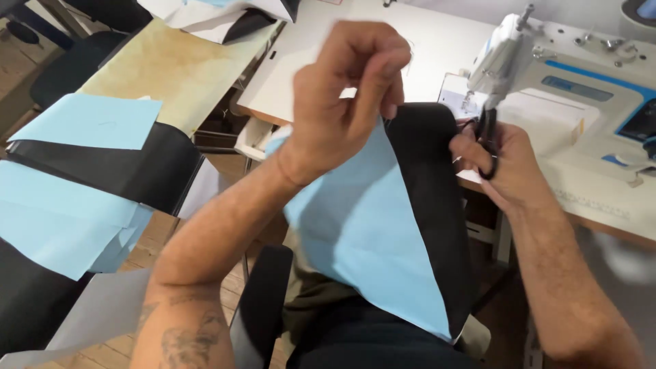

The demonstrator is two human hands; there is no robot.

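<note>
Left hand (345,96), centre frame, fingers pinched on pale-blue-and-black stitched fabric panel (383,225), lifted taut for trimming; right hand (502,167), right of centre, fingers closed through small black scissors (486,140); white sewing machine (574,89) upper right.

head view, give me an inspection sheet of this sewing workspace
surface: white sewing table, mostly bare near the machine.
job's things: light blue and black fabric piece, held up over the lap; black scissors.
clutter: stacked blue and black fabric pieces at the left; more pieces at the top.
hands: left hand pinches the fabric's top corner; right hand holds the scissors at its edge.
cables: nothing seen.
surroundings: white sewing machine at the right, yellowish table, wooden floor.
</note>
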